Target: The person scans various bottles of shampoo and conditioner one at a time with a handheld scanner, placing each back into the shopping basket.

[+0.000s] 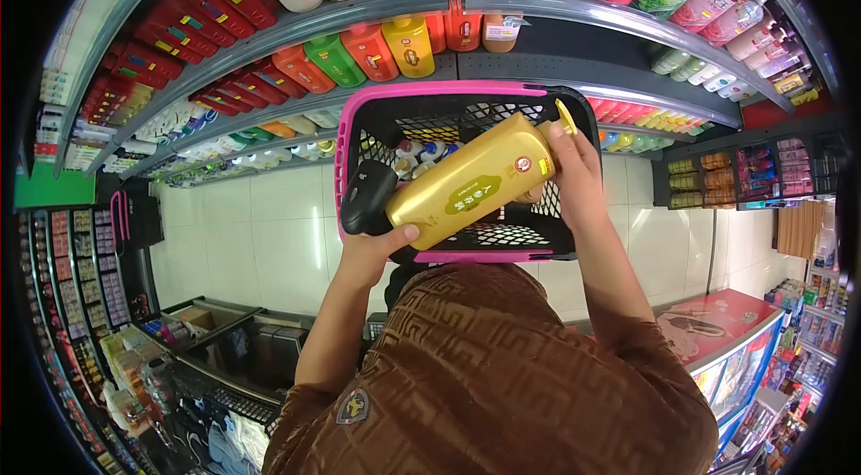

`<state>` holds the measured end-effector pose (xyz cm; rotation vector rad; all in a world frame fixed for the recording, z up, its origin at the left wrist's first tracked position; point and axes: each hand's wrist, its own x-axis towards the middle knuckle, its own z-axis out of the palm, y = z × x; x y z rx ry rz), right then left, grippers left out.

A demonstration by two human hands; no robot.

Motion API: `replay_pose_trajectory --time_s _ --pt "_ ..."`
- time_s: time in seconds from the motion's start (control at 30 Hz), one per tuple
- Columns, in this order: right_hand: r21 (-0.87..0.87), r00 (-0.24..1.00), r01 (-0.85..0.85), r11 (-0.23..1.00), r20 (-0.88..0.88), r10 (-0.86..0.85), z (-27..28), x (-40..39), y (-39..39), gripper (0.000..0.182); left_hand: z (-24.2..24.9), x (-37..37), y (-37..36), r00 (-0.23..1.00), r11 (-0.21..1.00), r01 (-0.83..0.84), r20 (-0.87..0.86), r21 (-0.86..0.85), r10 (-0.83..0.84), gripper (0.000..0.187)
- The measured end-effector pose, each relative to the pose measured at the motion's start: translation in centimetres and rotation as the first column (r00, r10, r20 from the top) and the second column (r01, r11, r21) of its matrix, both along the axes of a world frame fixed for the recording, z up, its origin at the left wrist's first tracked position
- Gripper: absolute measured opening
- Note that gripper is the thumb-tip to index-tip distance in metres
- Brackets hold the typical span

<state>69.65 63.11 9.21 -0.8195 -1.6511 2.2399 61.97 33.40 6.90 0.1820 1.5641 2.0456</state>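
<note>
A large gold bottle (475, 183) with a green label lies tilted across the view, above a black basket with a pink rim (448, 87). My left hand (384, 246) holds its lower left end, thumb on the front. Round the gold pump top at the upper right, the fingers of my right hand (574, 161) are closed. A black rounded object (368, 197) sits beside my left hand at the basket's left side; what it is I cannot tell. Inside the basket, several small bottles with white and blue parts (421, 152) show behind the gold bottle.
Shelves (359, 16) of bottles curve across the top, with red, green, orange and yellow bottles (411, 46) above the basket. Pale floor tiles (242, 233) show on both sides. A red-topped case (708, 327) stands at the lower right, dark bins (260, 354) at the lower left.
</note>
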Motion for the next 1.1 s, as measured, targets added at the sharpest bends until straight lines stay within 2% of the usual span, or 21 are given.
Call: replay_pose_trajectory --time_s 0.03,0.1,0.13,0.17,0.23,0.27,0.3,0.37,0.4,0.43,0.47,0.5,0.57,0.6,0.63,0.7,0.83,0.87,0.9,1.03,1.1 --pt "0.002 1.0 0.003 1.0 0.002 -0.003 0.0 0.0 -0.5 0.036 0.1 -0.1 0.1 1.0 1.0 0.003 0.002 0.002 -0.003 0.07" --pt "-0.199 0.99 0.092 0.976 -0.085 -0.111 0.2 -0.7 -2.5 0.038 0.2 0.0 0.3 0.995 0.998 -0.006 -0.104 -0.06 0.0 0.075" --pt "-0.368 0.977 0.051 0.929 -0.175 -0.123 0.1 -1.2 -3.3 0.04 0.2 0.1 0.5 0.995 0.998 -0.006 -0.102 -0.059 0.0 0.075" --pt "-0.366 0.977 0.054 0.929 -0.172 -0.125 -0.4 -1.7 -4.3 0.04 0.3 0.3 0.8 0.991 0.992 0.01 -0.133 -0.126 -0.027 0.074" --pt "-0.46 0.937 0.163 0.873 -0.205 -0.283 -2.3 -2.5 -5.6 0.043 0.6 1.1 1.5 0.986 0.981 0.026 -0.157 -0.191 -0.057 0.073" --pt "-0.563 0.933 0.145 0.814 -0.197 -0.302 -2.8 -2.8 -5.7 0.056 1.0 1.4 2.0 0.917 0.971 0.014 -0.385 -0.237 -0.107 0.073" --pt "-0.56 0.933 0.144 0.816 -0.198 -0.3 -3.0 -2.9 -5.6 0.056 1.3 1.8 2.5 0.792 0.961 -0.01 -0.589 -0.276 -0.16 0.073" --pt "-0.645 0.942 0.193 0.739 -0.09 -0.324 -2.8 -3.1 -5.4 0.053 2.0 2.4 3.0 0.785 0.953 -0.01 -0.593 -0.304 -0.181 0.065" --pt "-0.675 0.959 0.161 0.72 -0.065 -0.275 -2.4 -3.2 -4.6 0.05 2.7 2.3 2.9 0.704 0.906 0.088 -0.617 -0.414 -0.351 0.062" --pt "-0.6 0.968 0.113 0.792 -0.112 -0.223 -3.2 -3.0 -3.7 0.059 3.6 2.1 2.9 0.6 0.834 0.171 -0.616 -0.524 -0.51 0.059" --pt "-0.577 0.967 0.068 0.814 -0.164 -0.197 -3.1 -2.8 -3.3 0.063 4.7 2.0 3.1 0.644 0.815 0.27 -0.533 -0.513 -0.549 0.056" --pt "-0.552 0.964 0.026 0.834 -0.208 -0.167 -2.8 -2.4 -3.0 0.068 5.2 1.8 2.9 0.648 0.812 0.281 -0.524 -0.511 -0.553 0.056" --pt "-0.535 0.938 -0.127 0.835 -0.339 -0.074 -2.2 -1.7 -2.1 0.079 6.1 1.4 1.9 0.553 0.7 0.448 -0.443 -0.557 -0.706 0.057" --pt "-0.551 0.921 -0.199 0.81 -0.389 -0.038 -1.9 -1.4 -1.8 0.087 7.3 1.4 1.6 0.617 0.675 0.515 -0.318 -0.528 -0.72 0.053" --pt "-0.553 0.923 -0.196 0.809 -0.383 -0.038 -1.7 -1.2 -1.4 0.087 7.6 1.4 1.4 0.62 0.675 0.518 -0.314 -0.526 -0.72 0.053" --pt "-0.635 0.843 -0.379 0.673 -0.537 -0.032 -1.5 -0.7 -1.2 0.082 8.3 1.6 1.0 0.646 0.695 0.543 -0.294 -0.471 -0.705 0.054" --pt "-0.562 0.808 -0.431 0.706 -0.589 0.025 -1.0 -0.5 -1.0 0.088 9.2 1.6 1.2 0.63 0.688 0.524 -0.316 -0.501 -0.71 0.054" --pt "-0.539 0.825 -0.411 0.735 -0.563 0.049 -0.3 -0.4 -1.1 0.096 9.4 1.6 1.1 0.589 0.646 0.529 -0.31 -0.551 -0.747 0.054" --pt "-0.537 0.824 -0.408 0.738 -0.565 0.045 -0.3 -0.3 -1.3 0.096 9.5 1.6 1.0 0.549 0.602 0.529 -0.3 -0.598 -0.78 0.054" --pt "-0.512 0.798 -0.453 0.729 -0.599 0.075 0.4 0.2 -1.3 0.097 10.0 1.3 1.2 0.508 0.594 0.514 -0.338 -0.619 -0.792 0.052" --pt "-0.516 0.795 -0.471 0.716 -0.6 0.091 0.6 0.5 -1.1 0.098 9.9 1.3 1.1 0.532 0.609 0.507 -0.334 -0.61 -0.778 0.047"
